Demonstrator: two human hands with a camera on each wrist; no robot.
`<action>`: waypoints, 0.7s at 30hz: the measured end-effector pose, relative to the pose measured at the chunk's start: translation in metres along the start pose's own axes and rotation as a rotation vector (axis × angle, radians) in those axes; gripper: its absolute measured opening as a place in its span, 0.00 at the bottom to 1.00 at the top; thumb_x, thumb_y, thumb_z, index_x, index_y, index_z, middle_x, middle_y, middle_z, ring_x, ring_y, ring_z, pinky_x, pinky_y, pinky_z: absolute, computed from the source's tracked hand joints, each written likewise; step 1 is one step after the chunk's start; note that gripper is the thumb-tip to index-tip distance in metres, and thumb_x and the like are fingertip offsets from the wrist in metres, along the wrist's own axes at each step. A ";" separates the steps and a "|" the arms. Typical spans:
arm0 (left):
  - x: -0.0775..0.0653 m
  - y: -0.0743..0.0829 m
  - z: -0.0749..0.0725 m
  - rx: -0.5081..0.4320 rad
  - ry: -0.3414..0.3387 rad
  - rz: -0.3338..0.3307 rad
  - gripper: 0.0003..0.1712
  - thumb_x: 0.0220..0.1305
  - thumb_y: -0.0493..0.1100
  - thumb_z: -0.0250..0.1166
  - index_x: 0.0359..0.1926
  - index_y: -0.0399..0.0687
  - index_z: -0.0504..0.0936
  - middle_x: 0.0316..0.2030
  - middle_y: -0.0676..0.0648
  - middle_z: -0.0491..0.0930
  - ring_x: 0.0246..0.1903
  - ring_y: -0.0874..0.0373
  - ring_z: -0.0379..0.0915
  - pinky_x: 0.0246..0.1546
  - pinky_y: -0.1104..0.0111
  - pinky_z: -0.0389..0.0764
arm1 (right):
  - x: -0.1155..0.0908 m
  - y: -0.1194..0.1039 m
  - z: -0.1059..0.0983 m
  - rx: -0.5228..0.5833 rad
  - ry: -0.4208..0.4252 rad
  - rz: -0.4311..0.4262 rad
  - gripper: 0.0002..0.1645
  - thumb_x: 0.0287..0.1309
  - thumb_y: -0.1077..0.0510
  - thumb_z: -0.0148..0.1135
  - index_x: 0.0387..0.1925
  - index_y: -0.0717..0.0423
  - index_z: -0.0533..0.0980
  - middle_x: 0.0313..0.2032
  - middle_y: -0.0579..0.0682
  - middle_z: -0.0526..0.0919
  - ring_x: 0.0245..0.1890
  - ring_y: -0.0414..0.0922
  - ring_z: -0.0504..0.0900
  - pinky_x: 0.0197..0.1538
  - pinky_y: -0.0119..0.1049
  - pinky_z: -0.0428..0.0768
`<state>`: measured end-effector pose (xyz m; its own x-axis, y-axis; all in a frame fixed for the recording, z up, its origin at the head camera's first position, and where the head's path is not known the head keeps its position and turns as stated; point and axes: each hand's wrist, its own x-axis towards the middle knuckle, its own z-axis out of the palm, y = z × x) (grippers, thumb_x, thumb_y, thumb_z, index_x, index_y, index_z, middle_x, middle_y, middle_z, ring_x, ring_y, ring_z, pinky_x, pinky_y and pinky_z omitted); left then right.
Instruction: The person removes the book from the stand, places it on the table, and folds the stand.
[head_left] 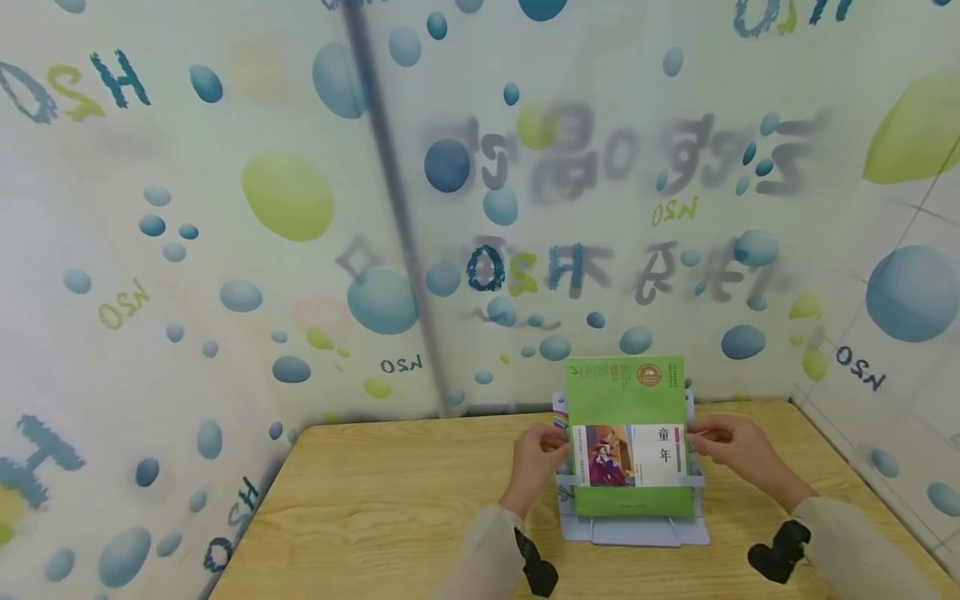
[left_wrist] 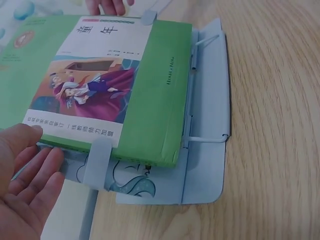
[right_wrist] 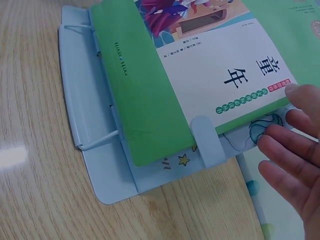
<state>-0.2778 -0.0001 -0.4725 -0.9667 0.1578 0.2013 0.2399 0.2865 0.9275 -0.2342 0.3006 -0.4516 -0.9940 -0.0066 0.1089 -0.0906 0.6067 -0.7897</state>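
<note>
A wooden surface (head_left: 390, 500) sits among bubble-print curtains (head_left: 225, 250). The green book (head_left: 628, 433) stands on a pale-blue bookstand (head_left: 637, 533). Left hand (head_left: 536, 458) and right hand (head_left: 731, 446) touch its edges, fingers straight. Wrist views reveal 2 page clips (left_wrist: 97, 162).

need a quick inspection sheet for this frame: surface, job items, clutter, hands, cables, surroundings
Surface: wooden table, light grain, set in a corner.
Job's things: green book closed, cover facing out, propped on a pale blue book stand; a page clip crosses each lower corner of the cover.
Clutter: nothing seen.
Hands: left hand at the book's left edge, right hand at its right edge; fingers look relaxed beside the cover, no firm grip visible.
Cables: nothing seen; black wrist straps on both sleeves.
Surroundings: curtain printed with blue and green bubbles on all sides.
</note>
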 end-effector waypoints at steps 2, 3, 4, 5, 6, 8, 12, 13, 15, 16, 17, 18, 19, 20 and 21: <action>0.001 -0.001 0.003 -0.001 0.003 -0.007 0.09 0.51 0.33 0.68 0.35 0.36 0.81 0.25 0.51 0.78 0.25 0.65 0.72 0.25 0.74 0.75 | 0.000 0.000 0.002 0.006 -0.009 0.009 0.27 0.56 0.49 0.62 0.45 0.70 0.74 0.35 0.55 0.81 0.32 0.44 0.77 0.31 0.35 0.78; 0.001 -0.001 0.004 0.000 0.006 -0.005 0.09 0.50 0.33 0.68 0.35 0.36 0.81 0.25 0.51 0.78 0.24 0.65 0.72 0.25 0.74 0.75 | 0.001 0.000 0.004 0.006 -0.012 0.017 0.27 0.55 0.49 0.62 0.45 0.70 0.74 0.35 0.55 0.81 0.32 0.44 0.77 0.31 0.35 0.78; 0.001 -0.001 0.005 -0.004 0.012 -0.004 0.09 0.50 0.33 0.69 0.34 0.36 0.81 0.25 0.51 0.78 0.24 0.65 0.72 0.25 0.75 0.75 | 0.001 -0.001 0.005 0.007 -0.015 0.019 0.28 0.55 0.49 0.62 0.45 0.71 0.74 0.34 0.54 0.81 0.32 0.45 0.78 0.31 0.36 0.79; 0.001 -0.002 0.006 -0.008 0.017 -0.004 0.09 0.50 0.33 0.69 0.34 0.36 0.81 0.25 0.51 0.78 0.24 0.65 0.72 0.25 0.75 0.75 | 0.001 -0.001 0.005 0.012 -0.019 0.020 0.28 0.55 0.49 0.62 0.45 0.72 0.73 0.34 0.54 0.80 0.32 0.46 0.78 0.32 0.37 0.79; 0.000 -0.001 0.007 -0.011 0.023 -0.003 0.09 0.49 0.33 0.69 0.34 0.36 0.81 0.24 0.51 0.78 0.24 0.65 0.72 0.25 0.75 0.75 | 0.001 -0.001 0.006 0.013 -0.020 0.023 0.28 0.55 0.49 0.62 0.46 0.72 0.73 0.34 0.54 0.80 0.32 0.47 0.78 0.32 0.37 0.79; -0.001 -0.001 0.009 -0.011 0.042 0.004 0.09 0.48 0.33 0.69 0.33 0.35 0.80 0.24 0.50 0.78 0.24 0.65 0.72 0.25 0.75 0.75 | 0.001 -0.001 0.007 0.017 -0.014 0.028 0.29 0.56 0.49 0.62 0.46 0.72 0.73 0.33 0.54 0.81 0.32 0.48 0.79 0.32 0.38 0.79; -0.003 0.001 0.013 -0.015 0.080 -0.003 0.10 0.47 0.32 0.70 0.32 0.35 0.79 0.24 0.50 0.78 0.23 0.65 0.71 0.25 0.75 0.75 | 0.000 -0.002 0.010 0.033 0.008 0.048 0.29 0.55 0.49 0.63 0.45 0.72 0.73 0.35 0.56 0.81 0.33 0.47 0.79 0.33 0.37 0.79; -0.003 0.002 0.014 -0.016 0.090 -0.008 0.09 0.47 0.32 0.70 0.31 0.35 0.79 0.24 0.50 0.78 0.23 0.65 0.71 0.25 0.75 0.75 | 0.000 -0.002 0.011 0.038 0.017 0.054 0.29 0.55 0.49 0.63 0.45 0.72 0.73 0.35 0.56 0.81 0.33 0.45 0.79 0.33 0.36 0.79; -0.004 0.004 0.016 -0.017 0.108 -0.020 0.09 0.47 0.31 0.70 0.31 0.35 0.79 0.24 0.49 0.78 0.24 0.64 0.71 0.24 0.75 0.75 | -0.001 -0.004 0.013 0.051 0.032 0.063 0.29 0.55 0.49 0.63 0.45 0.73 0.73 0.36 0.57 0.81 0.32 0.43 0.78 0.33 0.36 0.79; -0.004 0.006 0.017 -0.017 0.117 -0.027 0.09 0.47 0.31 0.70 0.31 0.35 0.79 0.24 0.49 0.78 0.24 0.64 0.71 0.24 0.75 0.75 | -0.001 -0.004 0.014 0.055 0.035 0.059 0.29 0.55 0.50 0.63 0.44 0.73 0.73 0.36 0.58 0.80 0.32 0.43 0.78 0.33 0.36 0.80; -0.004 0.007 0.017 -0.017 0.125 -0.036 0.09 0.47 0.31 0.69 0.31 0.35 0.79 0.24 0.49 0.77 0.24 0.64 0.71 0.24 0.75 0.75 | -0.001 -0.005 0.014 0.061 0.042 0.063 0.29 0.55 0.50 0.63 0.44 0.74 0.73 0.36 0.58 0.80 0.32 0.43 0.78 0.33 0.37 0.80; -0.004 0.008 0.018 -0.015 0.133 -0.041 0.08 0.47 0.30 0.69 0.31 0.34 0.79 0.24 0.49 0.77 0.24 0.64 0.71 0.24 0.75 0.75 | -0.002 -0.005 0.015 0.070 0.047 0.065 0.28 0.55 0.51 0.63 0.45 0.74 0.73 0.36 0.59 0.80 0.32 0.44 0.78 0.34 0.37 0.80; -0.005 0.009 0.018 -0.009 0.140 -0.041 0.08 0.47 0.30 0.69 0.31 0.34 0.79 0.23 0.49 0.77 0.24 0.63 0.71 0.24 0.74 0.75 | -0.002 -0.005 0.016 0.079 0.054 0.072 0.29 0.56 0.51 0.62 0.45 0.75 0.72 0.36 0.59 0.80 0.32 0.44 0.79 0.34 0.38 0.80; -0.005 0.009 0.019 -0.005 0.147 -0.045 0.08 0.47 0.30 0.69 0.31 0.34 0.79 0.23 0.48 0.77 0.24 0.63 0.71 0.24 0.74 0.75 | -0.002 -0.006 0.017 0.087 0.059 0.079 0.29 0.56 0.51 0.62 0.46 0.75 0.72 0.37 0.60 0.80 0.32 0.45 0.79 0.34 0.38 0.80; -0.004 0.010 0.019 -0.001 0.151 -0.047 0.08 0.47 0.30 0.69 0.31 0.34 0.79 0.23 0.48 0.77 0.24 0.63 0.71 0.23 0.74 0.75 | -0.002 -0.005 0.018 0.092 0.065 0.086 0.30 0.56 0.51 0.62 0.46 0.76 0.71 0.37 0.61 0.80 0.33 0.45 0.79 0.35 0.39 0.80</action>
<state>-0.2694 0.0203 -0.4702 -0.9791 0.0001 0.2032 0.1945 0.2895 0.9372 -0.2327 0.2834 -0.4584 -0.9925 0.0962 0.0749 -0.0131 0.5270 -0.8498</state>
